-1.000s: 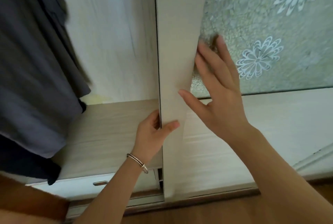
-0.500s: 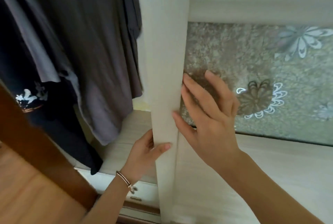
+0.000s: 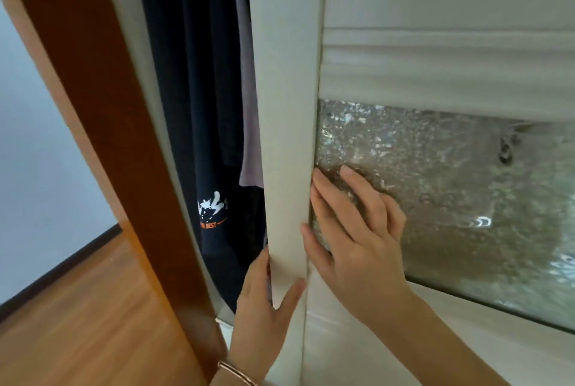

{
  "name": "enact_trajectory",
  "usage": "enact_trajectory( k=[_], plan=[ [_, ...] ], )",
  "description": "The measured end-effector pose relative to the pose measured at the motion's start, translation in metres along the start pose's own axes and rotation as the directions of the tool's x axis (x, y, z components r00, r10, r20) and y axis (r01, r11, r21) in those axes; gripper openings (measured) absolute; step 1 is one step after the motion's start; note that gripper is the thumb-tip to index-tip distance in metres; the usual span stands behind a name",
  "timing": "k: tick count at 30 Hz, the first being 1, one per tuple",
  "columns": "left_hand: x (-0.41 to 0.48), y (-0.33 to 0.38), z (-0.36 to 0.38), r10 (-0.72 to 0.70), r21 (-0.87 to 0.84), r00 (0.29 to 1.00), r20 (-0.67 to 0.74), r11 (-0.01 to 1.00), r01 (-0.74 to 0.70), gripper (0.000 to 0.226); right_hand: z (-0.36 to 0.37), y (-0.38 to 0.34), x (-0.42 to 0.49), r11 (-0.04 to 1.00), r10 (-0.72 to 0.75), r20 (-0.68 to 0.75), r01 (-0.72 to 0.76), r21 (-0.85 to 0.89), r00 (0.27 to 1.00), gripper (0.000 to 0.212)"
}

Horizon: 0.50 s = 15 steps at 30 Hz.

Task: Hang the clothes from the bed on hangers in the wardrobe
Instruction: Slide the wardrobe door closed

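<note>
Left hand (image 3: 263, 311) grips the door (image 3: 286, 90) edge, right hand (image 3: 361, 249) flat on glass (image 3: 451, 174); closing step, seemingly. Next: push left evenly.

The wardrobe door (image 3: 286, 137) hides the fingers of the left hand (image 3: 258, 317) and part of the dark shirt (image 3: 193, 105).

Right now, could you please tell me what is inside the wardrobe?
Through the gap: a dark garment with a white-and-orange print and a grey garment. The sliding door covers the rest of the interior.
</note>
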<state>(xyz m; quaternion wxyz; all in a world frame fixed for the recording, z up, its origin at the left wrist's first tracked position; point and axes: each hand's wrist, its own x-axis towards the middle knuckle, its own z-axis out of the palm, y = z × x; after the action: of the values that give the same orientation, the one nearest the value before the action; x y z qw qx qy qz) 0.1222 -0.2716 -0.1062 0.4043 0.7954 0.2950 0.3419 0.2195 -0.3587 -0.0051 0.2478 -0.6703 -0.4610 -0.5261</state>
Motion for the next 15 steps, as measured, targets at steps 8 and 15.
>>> enact_trajectory(
  k=[8,15],
  plan=[
    [0.039,-0.037,-0.056,-0.06,0.168,0.976,-0.211,0.981,0.097,0.069,0.048,-0.067,0.033,0.992,-0.059,0.142,0.042,0.119,0.988,0.04],
    [0.062,-0.055,-0.086,-0.107,0.271,0.905,-0.412,0.934,0.233,0.066,0.079,-0.112,0.058,0.984,-0.097,0.32,0.041,0.176,0.942,0.051]
  ],
)
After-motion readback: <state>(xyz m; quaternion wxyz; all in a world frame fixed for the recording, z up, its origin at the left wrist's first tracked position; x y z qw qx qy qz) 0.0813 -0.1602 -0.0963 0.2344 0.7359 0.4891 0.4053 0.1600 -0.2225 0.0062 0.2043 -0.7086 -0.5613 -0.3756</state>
